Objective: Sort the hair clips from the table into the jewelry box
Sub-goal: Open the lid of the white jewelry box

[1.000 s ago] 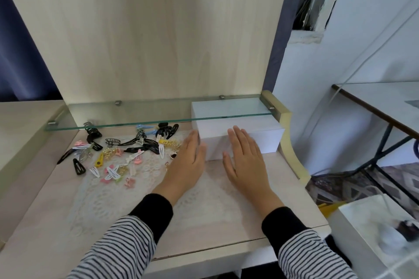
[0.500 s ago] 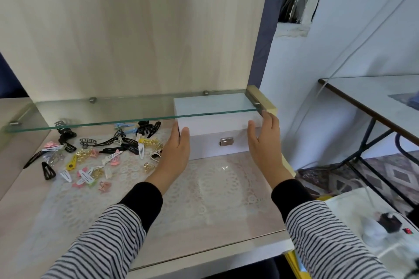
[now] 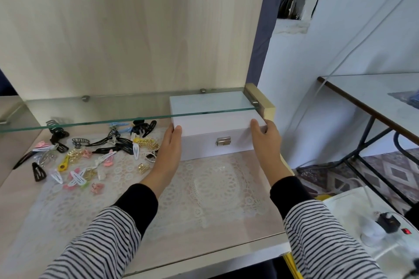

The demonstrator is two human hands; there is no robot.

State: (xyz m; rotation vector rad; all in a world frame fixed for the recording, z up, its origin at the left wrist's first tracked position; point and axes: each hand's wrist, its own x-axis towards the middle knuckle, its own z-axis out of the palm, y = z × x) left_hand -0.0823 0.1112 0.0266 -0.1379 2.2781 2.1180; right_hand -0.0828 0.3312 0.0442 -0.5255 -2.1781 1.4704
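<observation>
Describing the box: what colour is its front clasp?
Silver: the small metal clasp on the white jewelry box, head view.

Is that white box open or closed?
Closed. The jewelry box has its lid flat on the base, with the metal clasp across the seam.

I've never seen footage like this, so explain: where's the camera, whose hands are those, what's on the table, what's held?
No machine here: a person wears one wide-angle camera on the head, looking down at their bare hands. The left hand presses flat against the left side of a closed white rectangular jewelry box; the right hand grips its right front corner. The box sits partly under a clear glass shelf. Left of it, black, pink, white and gold hair clips lie scattered on a white lace doily and the pale wooden table.
</observation>
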